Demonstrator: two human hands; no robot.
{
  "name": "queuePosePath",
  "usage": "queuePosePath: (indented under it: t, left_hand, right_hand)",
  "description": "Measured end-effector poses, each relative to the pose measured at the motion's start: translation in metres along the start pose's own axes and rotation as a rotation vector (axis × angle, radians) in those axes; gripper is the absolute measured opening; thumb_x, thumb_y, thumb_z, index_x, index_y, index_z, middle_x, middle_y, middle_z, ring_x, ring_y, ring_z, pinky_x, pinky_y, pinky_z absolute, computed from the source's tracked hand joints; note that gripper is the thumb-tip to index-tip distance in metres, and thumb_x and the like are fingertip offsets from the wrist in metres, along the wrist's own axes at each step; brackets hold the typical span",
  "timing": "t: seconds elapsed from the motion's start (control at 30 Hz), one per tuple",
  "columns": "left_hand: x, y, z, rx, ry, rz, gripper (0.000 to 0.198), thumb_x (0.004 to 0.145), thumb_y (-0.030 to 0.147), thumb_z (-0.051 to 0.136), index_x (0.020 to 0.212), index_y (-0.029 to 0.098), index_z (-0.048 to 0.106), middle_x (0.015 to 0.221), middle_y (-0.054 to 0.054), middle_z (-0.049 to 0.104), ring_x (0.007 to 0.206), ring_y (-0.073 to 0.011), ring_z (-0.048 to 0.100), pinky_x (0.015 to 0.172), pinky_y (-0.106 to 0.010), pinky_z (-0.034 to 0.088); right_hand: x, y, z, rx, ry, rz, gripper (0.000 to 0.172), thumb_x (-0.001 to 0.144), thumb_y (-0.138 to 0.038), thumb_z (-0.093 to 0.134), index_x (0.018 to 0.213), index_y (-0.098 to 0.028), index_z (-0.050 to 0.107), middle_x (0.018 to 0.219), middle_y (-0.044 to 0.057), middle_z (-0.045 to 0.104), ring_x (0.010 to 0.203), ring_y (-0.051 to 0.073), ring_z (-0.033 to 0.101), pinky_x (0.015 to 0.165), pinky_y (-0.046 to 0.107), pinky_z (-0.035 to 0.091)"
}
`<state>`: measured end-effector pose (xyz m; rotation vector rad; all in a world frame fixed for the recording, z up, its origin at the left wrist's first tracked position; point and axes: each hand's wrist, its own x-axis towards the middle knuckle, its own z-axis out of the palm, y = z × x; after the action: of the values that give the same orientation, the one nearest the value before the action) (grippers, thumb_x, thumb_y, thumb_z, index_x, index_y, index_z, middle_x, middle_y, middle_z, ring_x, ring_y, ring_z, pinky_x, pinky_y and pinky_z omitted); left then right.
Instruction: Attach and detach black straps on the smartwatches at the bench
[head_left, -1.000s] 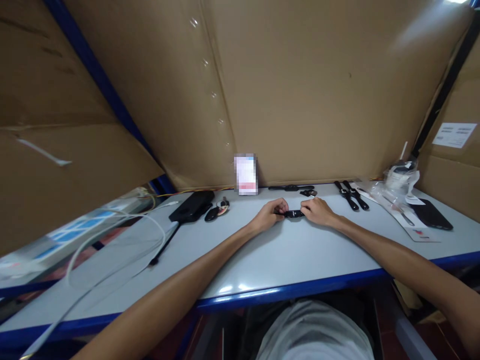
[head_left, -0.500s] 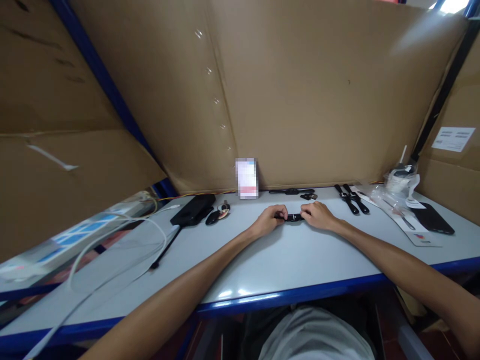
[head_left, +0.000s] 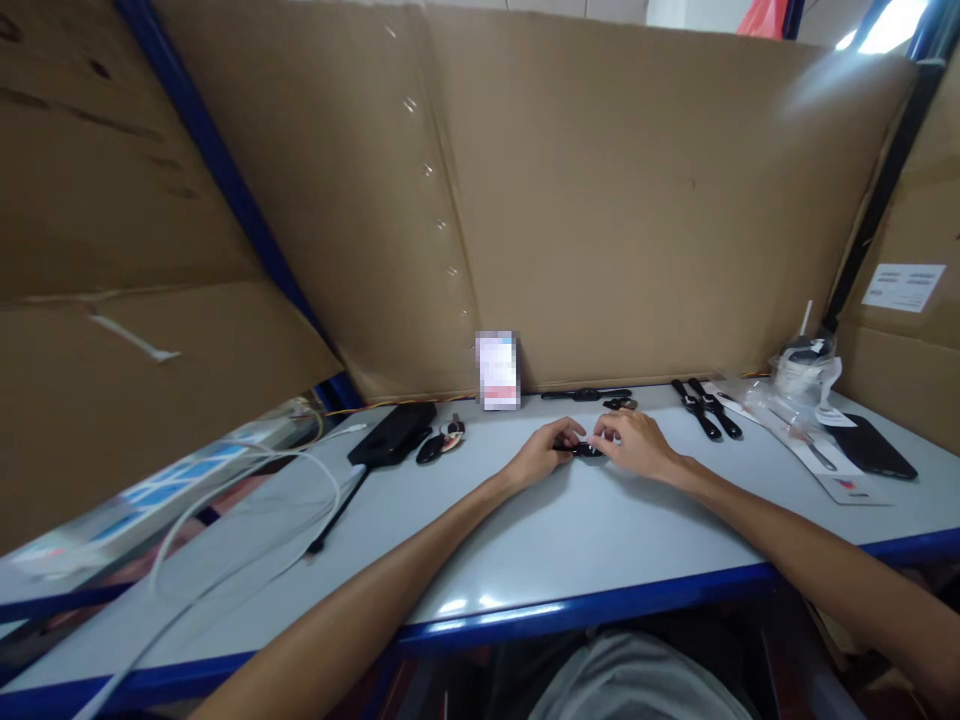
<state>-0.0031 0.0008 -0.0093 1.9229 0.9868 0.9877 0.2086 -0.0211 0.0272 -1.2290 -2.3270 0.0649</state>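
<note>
A small black watch [head_left: 587, 451] lies low over the middle of the table, between my hands. My left hand [head_left: 541, 454] is closed around its left strap. My right hand [head_left: 634, 446] bends over the watch's right end, with thumb and fingertips at the case; the fingers cover the strap there. Just behind my hands, a black watch [head_left: 586, 395] lies stretched out, with a small dark object with keys or metal pieces [head_left: 620, 404] in front of it. To the right of my right hand, two black watches [head_left: 706, 408] lie side by side.
A lit phone [head_left: 498, 372] leans against the cardboard wall [head_left: 585, 200]. On the left are a black box-like device [head_left: 394, 434], a key fob [head_left: 430, 448] and white cables [head_left: 330, 470]. On the right are clear packaging [head_left: 795, 440], a cup-like container [head_left: 804, 370] and a dark phone [head_left: 874, 447].
My right hand has shifted left along the watch, from its right strap to near the case, with its fingers more raised. My left hand keeps its hold. The view has tilted up slightly.
</note>
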Motion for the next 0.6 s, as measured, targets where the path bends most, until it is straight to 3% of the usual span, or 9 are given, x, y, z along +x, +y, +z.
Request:
queuePosePath:
  t: [0.07,0.13,0.23,0.3,0.37,0.5,0.6]
  left_hand:
    - [0.000,-0.002,0.001,-0.010,0.009,-0.002,0.042,0.061,0.005,0.060,0.101,0.017,0.067,0.080,0.001,0.064,0.080,-0.0153,0.058,0.077,-0.027,0.045]
    - [0.000,-0.003,0.002,0.000,0.003,0.003,0.042,0.062,0.005,0.060,0.101,0.017,0.066,0.080,0.001,0.064,0.079,-0.0151,0.057,0.077,-0.027,0.045]
    - [0.001,-0.004,0.002,0.016,-0.001,-0.006,0.041,0.061,0.004,0.060,0.099,0.017,0.066,0.079,0.001,0.064,0.078,-0.0151,0.058,0.077,-0.027,0.045]
    - [0.001,-0.004,0.001,0.016,0.008,-0.011,0.044,0.061,0.003,0.060,0.101,0.018,0.067,0.081,0.001,0.064,0.079,-0.0152,0.058,0.077,-0.027,0.045]
    - [0.002,-0.004,0.001,0.020,0.011,-0.009,0.046,0.061,0.002,0.060,0.104,0.017,0.067,0.082,0.001,0.065,0.080,-0.0152,0.059,0.078,-0.027,0.045]
    - [0.001,-0.003,0.001,0.040,-0.011,-0.001,0.041,0.063,0.002,0.059,0.101,0.016,0.067,0.079,0.001,0.064,0.077,-0.0142,0.058,0.076,-0.026,0.045]
    - [0.001,-0.001,0.002,0.050,-0.003,-0.001,0.036,0.063,0.002,0.059,0.095,0.016,0.066,0.079,0.001,0.063,0.077,-0.0141,0.057,0.076,-0.026,0.045]
  right_hand:
    - [-0.001,-0.007,0.004,0.017,-0.031,-0.001,0.018,0.092,-0.037,0.064,0.087,-0.021,0.071,0.086,0.004,0.072,0.086,0.019,0.060,0.071,0.028,0.035]
    - [0.000,-0.009,0.008,0.029,-0.057,0.004,0.010,0.090,-0.026,0.063,0.089,-0.021,0.072,0.089,0.004,0.072,0.088,0.019,0.061,0.072,0.028,0.036]
    - [0.004,-0.003,0.011,0.115,-0.066,-0.017,0.035,0.081,0.000,0.052,0.100,-0.022,0.072,0.097,0.003,0.074,0.096,0.019,0.061,0.079,0.028,0.040]
    - [0.006,0.001,0.010,0.129,-0.013,-0.030,0.045,0.077,0.005,0.048,0.104,-0.022,0.072,0.103,0.004,0.073,0.102,0.020,0.059,0.086,0.029,0.041]
    - [0.005,0.002,0.008,0.090,0.033,-0.031,0.039,0.081,0.002,0.048,0.101,-0.020,0.073,0.104,0.006,0.071,0.102,0.020,0.058,0.088,0.030,0.040]
    - [0.002,-0.007,0.006,0.025,-0.031,-0.014,0.019,0.094,-0.026,0.057,0.094,-0.019,0.075,0.091,0.008,0.069,0.088,0.020,0.059,0.078,0.029,0.040]
    - [0.002,-0.010,0.006,0.028,-0.073,-0.026,0.020,0.090,-0.015,0.057,0.100,-0.019,0.074,0.092,0.007,0.070,0.090,0.020,0.059,0.078,0.029,0.039]
